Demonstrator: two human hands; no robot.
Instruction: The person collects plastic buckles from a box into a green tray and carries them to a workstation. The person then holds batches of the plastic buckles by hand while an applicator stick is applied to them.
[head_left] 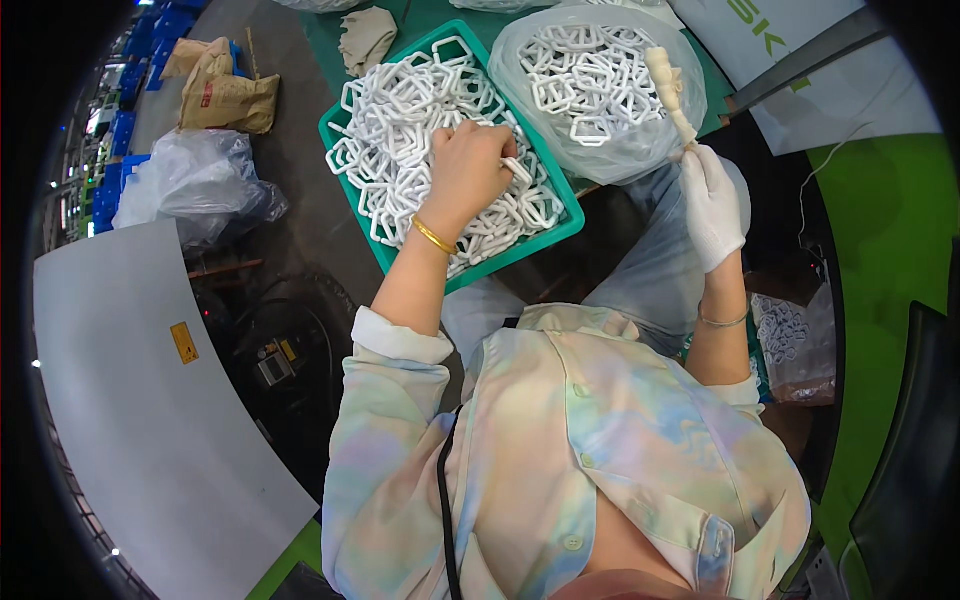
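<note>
My bare left hand (472,172), with a gold bangle at the wrist, is over the green crate (562,222). Its fingers are curled, with one white plastic frame (518,170) pinched at the fingertips. Many similar white angular frames (410,95) are heaped in the crate below it. My right hand (712,205) wears a white glove and is closed around the lower end of a cream-coloured, knobbed, stick-like tool (668,85). The tool points up and away, beside a clear plastic bag (690,60) of white frames. Its gripped end is hidden in the glove.
A beige cloth (367,40) lies beyond the crate on the green table (415,12). Brown paper sacks (228,95) and a bundle of clear plastic (215,180) are at left. Grey panels (150,400) flank the left side. Another bag of small white pieces (782,328) stands low at right.
</note>
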